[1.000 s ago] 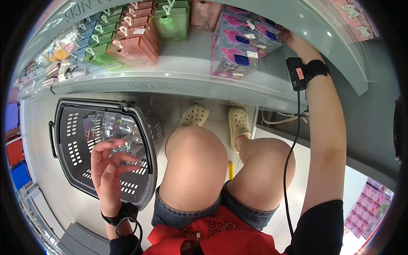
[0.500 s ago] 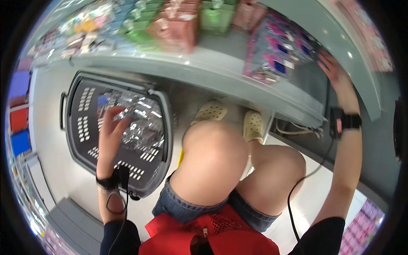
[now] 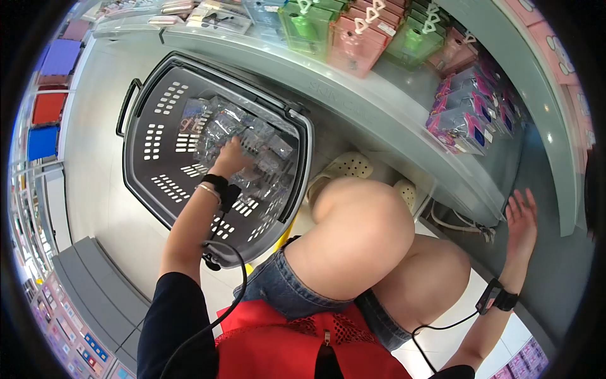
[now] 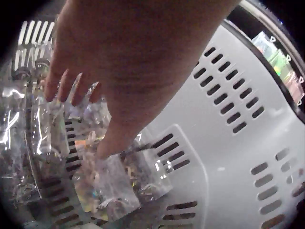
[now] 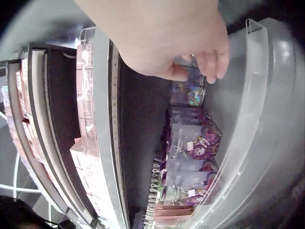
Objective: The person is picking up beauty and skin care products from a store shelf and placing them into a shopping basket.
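My left hand reaches down inside a dark grey shopping basket, over a heap of clear plastic packets. In the left wrist view, its fingers point down apart from each other, and the thumb tip meets a small clear packet. My right hand is held beside the end of the shelf, fingers spread and nothing in them. Nearest to it on the shelf stand clear packs with purple and pink prints; the right wrist view shows the same purple-printed packs below the fingers.
Green pouches and red pouches with white hooks line the shelf, whose raised lip runs above the basket. My bent knees are between basket and right arm. White cables lie under the shelf's end.
My left hand has gone from above the basket down into its packets. The right hand has come back from behind the purple packs. The head view has swung left.
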Tool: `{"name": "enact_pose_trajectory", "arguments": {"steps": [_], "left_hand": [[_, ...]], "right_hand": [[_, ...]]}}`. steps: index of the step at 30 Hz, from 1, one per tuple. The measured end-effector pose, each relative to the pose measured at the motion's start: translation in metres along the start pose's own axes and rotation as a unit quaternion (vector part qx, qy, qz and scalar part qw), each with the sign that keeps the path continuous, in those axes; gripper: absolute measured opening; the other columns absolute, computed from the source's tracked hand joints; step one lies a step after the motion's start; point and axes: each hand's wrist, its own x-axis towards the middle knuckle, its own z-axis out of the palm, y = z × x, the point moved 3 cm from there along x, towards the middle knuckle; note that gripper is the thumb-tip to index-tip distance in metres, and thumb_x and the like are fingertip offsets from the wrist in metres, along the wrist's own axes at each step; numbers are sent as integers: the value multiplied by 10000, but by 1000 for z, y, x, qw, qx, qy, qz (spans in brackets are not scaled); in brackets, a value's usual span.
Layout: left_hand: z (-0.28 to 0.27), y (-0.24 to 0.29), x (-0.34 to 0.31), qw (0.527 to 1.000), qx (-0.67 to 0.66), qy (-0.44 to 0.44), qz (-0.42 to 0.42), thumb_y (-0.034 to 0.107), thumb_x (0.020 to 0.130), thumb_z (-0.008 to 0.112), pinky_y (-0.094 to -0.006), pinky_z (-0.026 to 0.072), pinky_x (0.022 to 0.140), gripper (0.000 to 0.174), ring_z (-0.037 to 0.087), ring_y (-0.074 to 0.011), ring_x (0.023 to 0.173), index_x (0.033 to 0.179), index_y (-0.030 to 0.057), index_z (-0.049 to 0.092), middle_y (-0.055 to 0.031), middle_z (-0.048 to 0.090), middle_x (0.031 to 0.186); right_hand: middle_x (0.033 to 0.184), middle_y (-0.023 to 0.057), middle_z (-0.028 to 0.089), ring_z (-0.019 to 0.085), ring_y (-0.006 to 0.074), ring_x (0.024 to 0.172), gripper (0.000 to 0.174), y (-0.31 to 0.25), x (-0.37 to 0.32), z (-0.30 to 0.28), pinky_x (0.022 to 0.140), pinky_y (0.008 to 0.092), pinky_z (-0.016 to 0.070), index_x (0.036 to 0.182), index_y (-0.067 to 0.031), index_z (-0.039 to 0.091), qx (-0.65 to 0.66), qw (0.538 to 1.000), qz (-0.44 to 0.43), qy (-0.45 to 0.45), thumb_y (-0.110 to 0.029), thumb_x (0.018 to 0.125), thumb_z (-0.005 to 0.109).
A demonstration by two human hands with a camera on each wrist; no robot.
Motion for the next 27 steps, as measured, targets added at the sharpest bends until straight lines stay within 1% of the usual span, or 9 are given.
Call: {"name": "enact_pose_trajectory", "arguments": {"steps": [6,9,12,14,18,21,24,25,27], "left_hand": [[-5,52,-1,990,52,131,-15,360,655,829,-436,466,965,724,519,-394,1153,1144,-25,458,-225,526,1207],[-1,49,12,989,52,136,24,344,652,836,-422,477,957,711,515,-385,1164,1134,-27,469,-221,525,1205],[-11,51,11,993,62,105,-7,328,621,855,-414,489,946,727,530,-373,1156,1131,-29,479,-223,530,1198],[-33,51,6,993,91,74,-17,328,613,840,-418,506,923,758,580,-385,1085,1168,-53,491,-235,571,1142],[-109,67,-52,985,29,164,47,273,664,786,-430,509,856,589,602,-390,1031,1145,-5,593,-238,592,1137],[-172,103,-117,971,-53,216,83,236,752,702,-382,492,785,430,613,-311,917,1074,-38,622,-190,606,1046],[-213,144,-170,955,-250,147,66,252,792,649,-303,467,715,394,587,-212,831,1013,-72,608,-138,577,940],[-221,168,-191,938,-288,145,127,272,794,644,-288,463,709,409,581,-197,821,1005,-75,599,-129,567,930],[-225,205,-211,912,-328,117,216,310,784,632,-273,467,684,443,581,-197,798,998,-75,588,-129,565,934]], "right_hand": [[1308,131,519,544,201,1115,465,25,-10,-4,967,331,422,1363,-20,444,24,999,32,-4,-156,929,540],[1276,129,553,577,195,1056,438,24,-17,8,914,326,446,1327,-19,476,5,1000,26,12,-146,913,541],[1270,132,554,585,192,1030,434,16,-24,22,895,307,453,1321,-14,478,-1,1000,24,7,-144,912,539],[1251,131,561,589,192,1018,437,8,-29,31,892,299,450,1320,-10,472,-31,999,-2,7,-135,906,540],[1266,120,544,562,187,1072,436,-9,-40,52,928,314,430,1338,-12,451,-103,992,-73,-16,-137,926,517],[1234,122,558,577,183,1021,412,-38,-64,95,894,303,433,1294,-6,471,-174,973,-152,-3,-37,884,488],[1223,135,558,563,217,1061,394,-67,-100,144,935,350,421,1227,-8,506,-317,903,-278,-82,-1,834,504],[1217,143,559,561,240,1077,385,-77,-113,158,945,369,423,1199,-7,523,-372,868,-311,-104,-5,814,525],[1212,171,556,548,277,1091,472,-98,-141,193,939,383,432,1189,1,531,-351,819,-368,-265,-115,746,645]]}}
